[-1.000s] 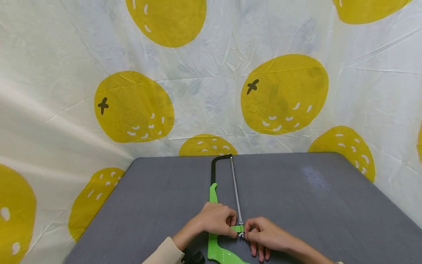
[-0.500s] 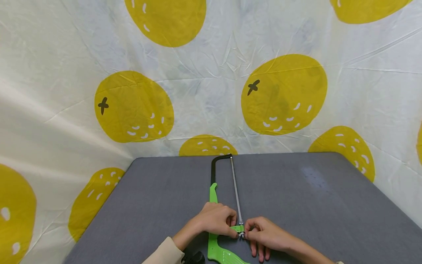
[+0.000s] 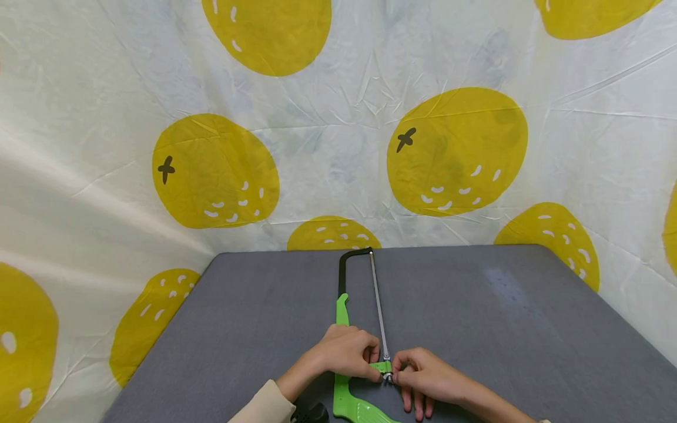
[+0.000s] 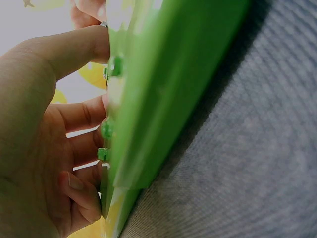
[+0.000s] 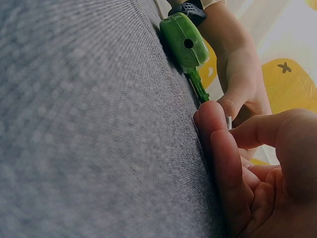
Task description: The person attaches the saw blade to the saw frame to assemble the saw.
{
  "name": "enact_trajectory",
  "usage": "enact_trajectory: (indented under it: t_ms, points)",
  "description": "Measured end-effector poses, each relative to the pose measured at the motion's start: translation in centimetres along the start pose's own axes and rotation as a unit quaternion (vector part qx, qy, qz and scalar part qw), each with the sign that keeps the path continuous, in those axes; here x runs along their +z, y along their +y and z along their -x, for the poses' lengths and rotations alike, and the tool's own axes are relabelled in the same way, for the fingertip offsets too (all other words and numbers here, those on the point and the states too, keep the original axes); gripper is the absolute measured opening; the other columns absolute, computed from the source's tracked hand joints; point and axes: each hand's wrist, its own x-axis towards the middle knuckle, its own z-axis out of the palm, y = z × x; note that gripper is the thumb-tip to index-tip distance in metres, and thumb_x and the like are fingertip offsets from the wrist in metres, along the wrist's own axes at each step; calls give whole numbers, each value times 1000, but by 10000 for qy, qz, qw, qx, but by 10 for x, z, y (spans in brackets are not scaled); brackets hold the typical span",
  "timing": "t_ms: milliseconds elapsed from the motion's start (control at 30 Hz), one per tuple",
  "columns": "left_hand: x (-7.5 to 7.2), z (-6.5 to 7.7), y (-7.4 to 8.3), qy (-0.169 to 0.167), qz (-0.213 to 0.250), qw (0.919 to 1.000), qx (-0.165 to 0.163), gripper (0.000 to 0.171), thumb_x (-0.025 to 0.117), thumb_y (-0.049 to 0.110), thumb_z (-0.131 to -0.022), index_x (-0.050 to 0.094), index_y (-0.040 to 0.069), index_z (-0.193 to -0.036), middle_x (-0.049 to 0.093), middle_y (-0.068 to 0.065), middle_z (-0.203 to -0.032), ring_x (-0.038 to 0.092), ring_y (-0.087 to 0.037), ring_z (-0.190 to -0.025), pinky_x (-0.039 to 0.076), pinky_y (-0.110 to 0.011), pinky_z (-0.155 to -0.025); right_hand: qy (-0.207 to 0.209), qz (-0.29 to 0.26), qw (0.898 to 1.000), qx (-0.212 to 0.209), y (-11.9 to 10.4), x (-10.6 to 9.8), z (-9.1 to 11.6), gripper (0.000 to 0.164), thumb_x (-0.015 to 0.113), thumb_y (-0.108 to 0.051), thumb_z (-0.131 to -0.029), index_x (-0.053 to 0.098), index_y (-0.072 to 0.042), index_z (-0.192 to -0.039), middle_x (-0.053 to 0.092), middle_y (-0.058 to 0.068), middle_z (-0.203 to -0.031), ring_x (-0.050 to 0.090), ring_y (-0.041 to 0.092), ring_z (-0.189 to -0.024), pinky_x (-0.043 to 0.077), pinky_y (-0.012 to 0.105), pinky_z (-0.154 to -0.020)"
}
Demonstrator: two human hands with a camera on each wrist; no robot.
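Note:
A hacksaw (image 3: 342, 399) with a green handle and black front frame (image 3: 342, 276) lies flat on the grey table, its thin blade (image 3: 378, 305) on the right side. My left hand (image 3: 346, 351) grips the green frame near the blade's near end, thumb close to a small metal wing nut (image 3: 388, 378). In the left wrist view its fingers (image 4: 81, 114) rest along the green body (image 4: 168, 74). From the right, my right hand (image 3: 431, 376) pinches the wing nut between thumb and index finger, the other fingers lower. The right wrist view shows the nut mostly hidden behind these fingertips.
The grey cloth-covered table (image 3: 476, 317) runs back to a white curtain (image 3: 328, 170) printed with yellow fruit. A black band (image 3: 312, 413) is on the left wrist by the cream sleeve (image 3: 267, 405).
The wing nut's angle differs slightly at the right fingertips. Both hands and the hacksaw stay in the same place.

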Motion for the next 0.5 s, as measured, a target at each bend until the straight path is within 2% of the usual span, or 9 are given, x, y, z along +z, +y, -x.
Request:
enact_trajectory:
  t_ms: [300, 500]
  points:
    - [3, -6, 7, 77, -35, 9999, 81, 27, 78, 51, -79, 58, 35, -71, 50, 19, -59, 47, -2, -51, 36, -26, -51, 157, 131, 9998, 10, 2, -4, 6, 17, 59, -14, -102, 64, 2, -100, 70, 9, -64, 62, 6, -42, 47, 22, -38]
    - [4, -8, 6, 83, -51, 9999, 104, 28, 79, 51, -79, 58, 35, -70, 50, 19, -59, 47, -2, -51, 36, -26, -51, 212, 124, 9997, -17, 3, -3, 6, 17, 59, -15, -102, 64, 1, -99, 70, 7, -63, 62, 6, -42, 47, 22, -39]
